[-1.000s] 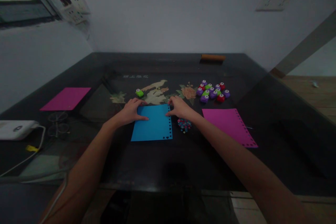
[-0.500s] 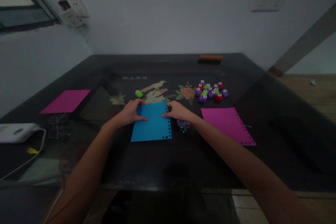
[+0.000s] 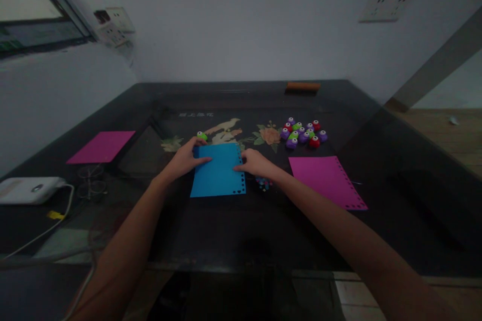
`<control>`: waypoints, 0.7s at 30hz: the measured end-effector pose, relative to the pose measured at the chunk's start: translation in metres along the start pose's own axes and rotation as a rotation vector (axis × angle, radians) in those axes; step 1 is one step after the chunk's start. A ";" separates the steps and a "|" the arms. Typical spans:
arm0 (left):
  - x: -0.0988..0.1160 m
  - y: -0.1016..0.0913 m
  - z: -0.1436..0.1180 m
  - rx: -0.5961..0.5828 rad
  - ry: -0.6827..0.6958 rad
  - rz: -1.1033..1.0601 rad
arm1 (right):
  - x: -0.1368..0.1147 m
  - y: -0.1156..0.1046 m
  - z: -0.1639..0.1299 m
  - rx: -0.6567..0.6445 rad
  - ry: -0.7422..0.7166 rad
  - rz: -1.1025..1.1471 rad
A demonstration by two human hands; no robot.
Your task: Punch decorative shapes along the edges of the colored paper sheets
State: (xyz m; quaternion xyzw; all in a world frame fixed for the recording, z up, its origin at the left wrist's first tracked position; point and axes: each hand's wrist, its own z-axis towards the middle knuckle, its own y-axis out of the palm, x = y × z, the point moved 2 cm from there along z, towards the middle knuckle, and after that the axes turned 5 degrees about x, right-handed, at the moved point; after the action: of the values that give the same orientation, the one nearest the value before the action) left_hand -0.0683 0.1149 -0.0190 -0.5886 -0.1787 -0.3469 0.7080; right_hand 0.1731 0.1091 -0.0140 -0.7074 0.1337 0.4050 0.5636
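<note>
A blue sheet of paper (image 3: 218, 175) has small shapes punched along its right edge and at its lower right corner. My left hand (image 3: 187, 156) grips its upper left side, thumb on top. At the right edge, my right hand (image 3: 256, 164) pinches the sheet, also with the thumb above. A green craft punch (image 3: 202, 135) with an eye-like button sits just behind my left fingers, partly hidden. Beside my right wrist lies a small heap of punched paper bits (image 3: 263, 183), half covered by the hand.
Several purple, red and green craft punches (image 3: 302, 133) cluster at the back right. A pink sheet with punched edges (image 3: 320, 178) lies to the right, another pink sheet (image 3: 101, 147) at the left. A white device with a cable (image 3: 32, 190) and a brown roll (image 3: 303, 86) are also on the table.
Both hands still hold the blue sheet, whose front edge has shifted slightly away from me. My left hand now partly covers the green craft punch. The view has tilted a little.
</note>
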 end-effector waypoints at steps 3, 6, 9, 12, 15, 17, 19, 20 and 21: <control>0.005 -0.006 0.001 0.079 -0.114 -0.255 | -0.001 -0.008 -0.001 0.015 -0.016 0.078; 0.011 -0.008 0.000 0.122 -0.218 -0.471 | -0.001 -0.018 -0.004 0.044 -0.029 0.168; 0.020 -0.003 -0.002 0.068 -0.236 -0.525 | 0.004 -0.030 -0.009 0.098 -0.008 0.244; 0.033 0.008 -0.005 0.018 -0.230 -0.548 | 0.012 -0.040 -0.021 0.139 0.024 0.314; 0.048 0.021 -0.006 0.017 -0.212 -0.581 | 0.021 -0.048 -0.040 0.132 0.055 0.441; 0.059 0.029 -0.006 0.014 -0.193 -0.597 | 0.026 -0.054 -0.055 0.111 0.084 0.574; 0.070 0.034 -0.004 -0.005 -0.169 -0.607 | 0.031 -0.059 -0.068 0.106 0.108 0.683; 0.076 0.036 -0.003 -0.021 -0.155 -0.611 | 0.033 -0.062 -0.074 0.116 0.114 0.708; 0.082 0.037 -0.001 -0.041 -0.142 -0.613 | 0.036 -0.065 -0.080 0.131 0.120 0.725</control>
State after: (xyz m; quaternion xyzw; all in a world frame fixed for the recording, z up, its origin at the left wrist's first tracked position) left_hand 0.0149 0.0935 0.0087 -0.5442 -0.3899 -0.5056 0.5442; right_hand 0.2710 0.0678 0.0076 -0.5992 0.4339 0.5267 0.4186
